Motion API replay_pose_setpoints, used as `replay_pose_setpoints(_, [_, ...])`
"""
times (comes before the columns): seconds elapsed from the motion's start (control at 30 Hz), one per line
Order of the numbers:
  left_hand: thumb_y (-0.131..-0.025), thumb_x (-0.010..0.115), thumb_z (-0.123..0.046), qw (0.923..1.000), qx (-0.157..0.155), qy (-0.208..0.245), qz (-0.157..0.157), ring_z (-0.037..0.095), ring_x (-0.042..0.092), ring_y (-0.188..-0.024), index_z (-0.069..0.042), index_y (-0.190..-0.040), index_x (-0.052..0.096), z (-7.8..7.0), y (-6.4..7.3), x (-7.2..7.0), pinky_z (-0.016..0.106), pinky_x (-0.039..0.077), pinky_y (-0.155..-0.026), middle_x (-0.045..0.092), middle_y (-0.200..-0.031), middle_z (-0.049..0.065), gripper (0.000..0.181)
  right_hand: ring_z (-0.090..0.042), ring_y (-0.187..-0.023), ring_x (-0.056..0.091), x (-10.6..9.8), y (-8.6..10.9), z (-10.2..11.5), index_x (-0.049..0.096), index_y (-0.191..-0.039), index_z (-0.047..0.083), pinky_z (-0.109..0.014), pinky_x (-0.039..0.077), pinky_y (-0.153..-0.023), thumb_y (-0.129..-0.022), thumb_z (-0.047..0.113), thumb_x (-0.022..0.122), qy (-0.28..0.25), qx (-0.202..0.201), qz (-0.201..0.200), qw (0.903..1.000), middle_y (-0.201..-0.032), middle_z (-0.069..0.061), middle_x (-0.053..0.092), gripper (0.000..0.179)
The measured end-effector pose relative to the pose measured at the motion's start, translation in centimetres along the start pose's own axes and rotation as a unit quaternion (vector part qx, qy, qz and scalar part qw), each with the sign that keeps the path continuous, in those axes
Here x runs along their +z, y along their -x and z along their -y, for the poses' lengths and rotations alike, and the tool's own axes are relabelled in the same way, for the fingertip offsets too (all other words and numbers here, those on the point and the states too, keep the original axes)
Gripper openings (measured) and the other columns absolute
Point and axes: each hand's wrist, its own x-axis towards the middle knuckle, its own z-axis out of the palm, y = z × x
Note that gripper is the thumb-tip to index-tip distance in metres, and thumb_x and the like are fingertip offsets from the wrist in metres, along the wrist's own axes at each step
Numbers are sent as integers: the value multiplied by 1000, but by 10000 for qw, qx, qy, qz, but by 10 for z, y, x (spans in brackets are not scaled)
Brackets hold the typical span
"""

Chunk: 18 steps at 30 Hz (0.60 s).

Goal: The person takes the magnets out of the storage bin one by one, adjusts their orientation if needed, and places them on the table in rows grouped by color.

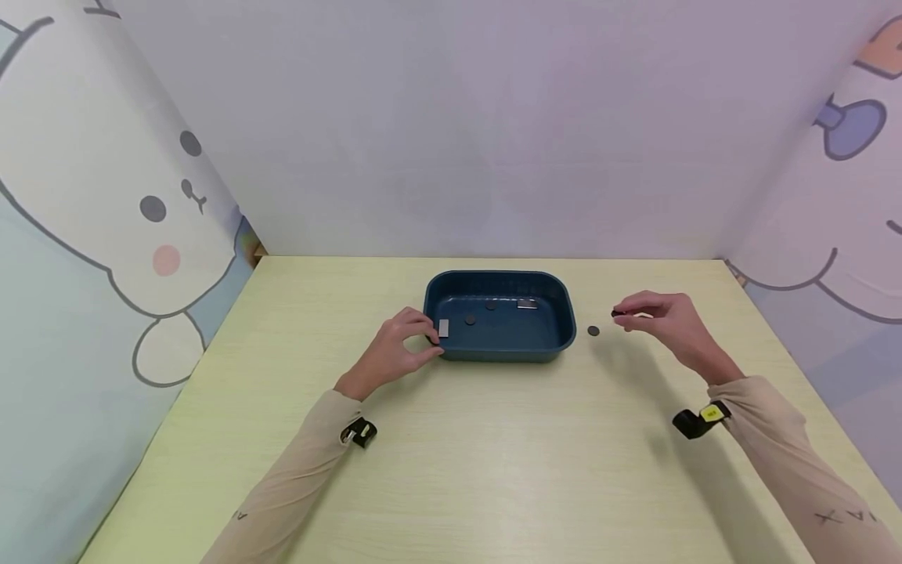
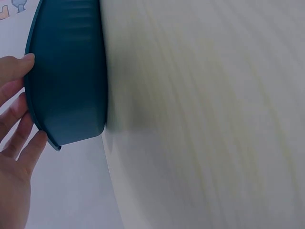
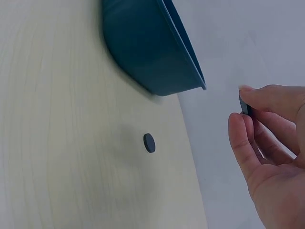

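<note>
A dark blue plastic tub [image 1: 500, 352] stands on the table, holding a few small dark discs and two small shiny rectangular pieces. My left hand [image 1: 398, 345] grips the tub's rim at its near left corner, thumb and fingers spread along the edge, as the left wrist view shows at the tub [image 2: 66, 81]. Right of the tub, my right hand [image 1: 655, 317] pinches a small dark round disc [image 3: 244, 106] between thumb and fingertips, above the table. Another dark disc [image 1: 593, 330] lies flat on the table between the tub and that hand.
The pale wood-look table [image 1: 493, 454] reaches to a plain light wall [image 1: 479, 157] at its far edge. Walls with cartoon drawings flank it on the left and right. Small black devices are strapped near both sleeve cuffs.
</note>
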Motion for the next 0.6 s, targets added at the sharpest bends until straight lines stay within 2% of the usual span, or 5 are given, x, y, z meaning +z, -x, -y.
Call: replay_pose_setpoints(0.6, [-78,78,-16,10000,-38,27,44,16,52,-98,-11,-84,72,0,1,0,36,47,-86,61,-97,1,10,-27,-85,68,-6,-5,-24,68,-105,-5,-21,52,-74,-82,20,75,113,253,-129,9995,-94,2,68,35])
